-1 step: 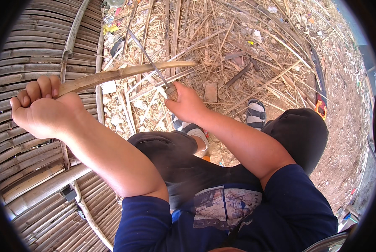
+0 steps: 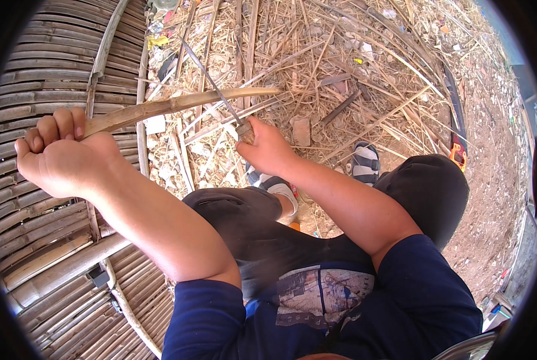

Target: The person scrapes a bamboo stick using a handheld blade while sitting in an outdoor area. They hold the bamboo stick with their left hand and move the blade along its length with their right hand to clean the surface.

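Observation:
My left hand is closed around the near-left end of a long split bamboo piece. The bamboo reaches out to the right, tapering to a pale tip. In my right hand is the short handle of a knife, fingers wrapped round it. Its long, thin blade points up and to the left, crossing the bamboo about two thirds of the way along from my left hand. Blade and bamboo appear to touch where they cross, though how deep the edge sits cannot be made out.
A slatted bamboo platform fills the left side. Bamboo strips and shavings litter the ground ahead. A broken brick lies near my sandalled feet. At the right lies a handsaw with an orange handle.

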Tool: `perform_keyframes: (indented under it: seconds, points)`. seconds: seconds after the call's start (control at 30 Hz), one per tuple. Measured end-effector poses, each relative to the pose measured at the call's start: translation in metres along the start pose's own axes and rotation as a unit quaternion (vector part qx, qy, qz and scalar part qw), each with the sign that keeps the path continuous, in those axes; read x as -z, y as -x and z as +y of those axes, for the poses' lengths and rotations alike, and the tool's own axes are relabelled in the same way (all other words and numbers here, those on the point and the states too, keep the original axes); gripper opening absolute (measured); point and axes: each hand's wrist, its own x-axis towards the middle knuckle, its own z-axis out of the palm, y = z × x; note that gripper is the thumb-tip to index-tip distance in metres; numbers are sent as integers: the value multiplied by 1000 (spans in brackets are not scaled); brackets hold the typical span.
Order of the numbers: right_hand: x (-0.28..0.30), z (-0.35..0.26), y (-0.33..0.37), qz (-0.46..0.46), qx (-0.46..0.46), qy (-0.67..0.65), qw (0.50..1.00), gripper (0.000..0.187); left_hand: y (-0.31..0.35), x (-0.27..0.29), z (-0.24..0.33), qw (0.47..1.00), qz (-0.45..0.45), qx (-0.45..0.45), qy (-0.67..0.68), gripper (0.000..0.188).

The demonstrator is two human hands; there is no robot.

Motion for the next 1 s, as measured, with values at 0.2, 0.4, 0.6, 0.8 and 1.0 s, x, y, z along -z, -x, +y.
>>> perform_keyframes:
  seconds: [0.2,0.4,0.6,0.8,1.0]
  points:
    - [3,-4,1,1,-3,10,1000,40,4,-4,1,1000,8,-4,-3,26]
    - [13,-23,5,-73,14,31,997,38,-1,1,0,1000,9,-1,0,26]
    - [4,16,-6,24,19,12,999,37,-1,2,1,1000,-20,9,3,24]
    - [11,-5,-1,10,-9,17,1000,35,2,-1,1,1000,-19,11,6,25]
    - [12,-51,8,-61,39,2,997,32,7,-4,5,998,-60,12,23,27]
